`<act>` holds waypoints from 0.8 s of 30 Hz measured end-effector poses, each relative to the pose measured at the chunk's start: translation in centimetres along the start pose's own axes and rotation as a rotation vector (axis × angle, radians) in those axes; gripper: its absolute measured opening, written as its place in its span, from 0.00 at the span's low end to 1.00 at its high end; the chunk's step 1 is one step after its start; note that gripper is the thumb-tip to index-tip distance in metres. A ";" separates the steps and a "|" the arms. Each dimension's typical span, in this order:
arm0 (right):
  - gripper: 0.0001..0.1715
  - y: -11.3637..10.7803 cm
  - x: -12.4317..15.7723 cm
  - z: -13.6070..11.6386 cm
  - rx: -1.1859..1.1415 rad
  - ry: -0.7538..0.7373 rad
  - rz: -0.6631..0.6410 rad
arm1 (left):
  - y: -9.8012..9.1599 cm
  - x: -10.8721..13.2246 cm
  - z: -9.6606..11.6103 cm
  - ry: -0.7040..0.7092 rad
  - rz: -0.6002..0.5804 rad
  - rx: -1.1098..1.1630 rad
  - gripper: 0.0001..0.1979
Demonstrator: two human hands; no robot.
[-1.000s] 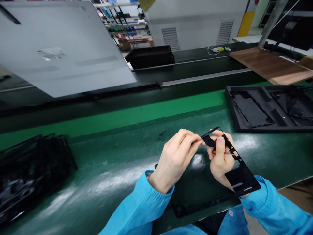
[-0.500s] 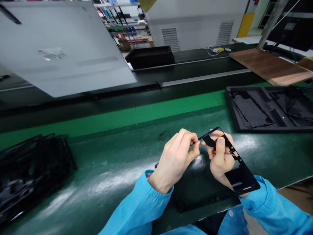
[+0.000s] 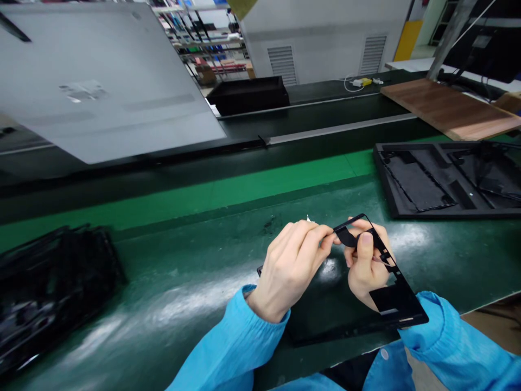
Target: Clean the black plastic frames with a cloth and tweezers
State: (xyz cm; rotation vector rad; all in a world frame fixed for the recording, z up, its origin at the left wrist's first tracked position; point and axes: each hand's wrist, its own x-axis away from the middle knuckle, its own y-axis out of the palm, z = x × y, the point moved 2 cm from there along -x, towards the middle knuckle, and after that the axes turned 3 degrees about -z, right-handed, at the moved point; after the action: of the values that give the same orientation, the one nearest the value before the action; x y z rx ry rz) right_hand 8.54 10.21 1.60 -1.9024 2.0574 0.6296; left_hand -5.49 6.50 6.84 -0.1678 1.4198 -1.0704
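Observation:
A thin black rectangular device frame point(image 3: 411, 304) is held tilted over the bench in front of me. Its wide opening shows the green surface through it, and a dark patch fills part of its right side. My left hand point(image 3: 291, 263) pinches the far edge, thumb and fingertips together, its back covering much of the left part. At the upper right, my right hand point(image 3: 368, 266) grips the frame with the thumb pressed on a black flap point(image 3: 347, 237) and fingers behind. A tiny white scrap point(image 3: 309, 219) shows just beyond my left knuckles.
Several black frames lie piled point(image 3: 61, 293) at the left. On the right sits a black foam tray point(image 3: 385, 187) with similar frames in it. Behind are a large grey panel point(image 3: 122, 119), a black bin point(image 3: 250, 95) and a wooden board point(image 3: 456, 108).
My left fingers have shifted slightly along the edge toward my right hand and straightened a little. The frame's near right corner has dipped slightly. A small white scrap now shows above my left hand.

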 end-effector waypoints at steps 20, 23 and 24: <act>0.17 -0.2 -0.7 0.0 -0.058 0.106 0.031 | 0.1 -0.2 -0.4 -0.096 -0.027 0.076 0.07; 0.17 -0.2 -0.6 0.1 -0.059 0.108 0.027 | 0.0 -0.2 -0.3 -0.135 -0.020 0.177 0.08; 0.17 -0.1 -0.6 0.1 -0.059 0.108 0.024 | -0.1 -0.3 -0.3 -0.146 -0.018 0.214 0.08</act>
State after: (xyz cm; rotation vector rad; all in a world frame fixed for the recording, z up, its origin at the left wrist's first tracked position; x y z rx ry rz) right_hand 8.75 10.77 1.81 -1.9883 2.1535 0.6123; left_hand -5.72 6.79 7.00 -0.1022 1.1673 -1.1928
